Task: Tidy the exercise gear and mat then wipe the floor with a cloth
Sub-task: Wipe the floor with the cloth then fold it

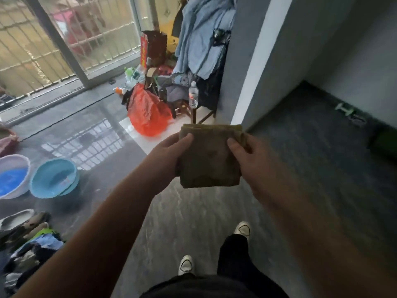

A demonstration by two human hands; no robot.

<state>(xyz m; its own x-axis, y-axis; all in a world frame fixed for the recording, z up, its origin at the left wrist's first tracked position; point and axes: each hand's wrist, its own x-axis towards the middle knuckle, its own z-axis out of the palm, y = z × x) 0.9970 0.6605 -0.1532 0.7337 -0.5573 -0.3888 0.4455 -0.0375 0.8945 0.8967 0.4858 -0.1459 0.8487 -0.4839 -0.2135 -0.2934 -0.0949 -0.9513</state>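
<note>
I hold a folded olive-brown cloth [209, 162] in front of me, above the grey floor [193, 211]. My left hand [167, 158] grips its left edge with the thumb on top. My right hand [253, 160] pinches its right edge. Against the far right wall lie light green dumbbells [349, 114], and a dark green rolled mat [384, 140] sits at the right edge of the view, partly cut off.
A grey wall corner [247, 82] stands just ahead. An orange plastic bag [148, 115], bottles and a clothes-covered chair [193, 82] crowd the space beside it. Two basins [53, 177] and a pile of clothes and shoes [28, 244] lie at the left.
</note>
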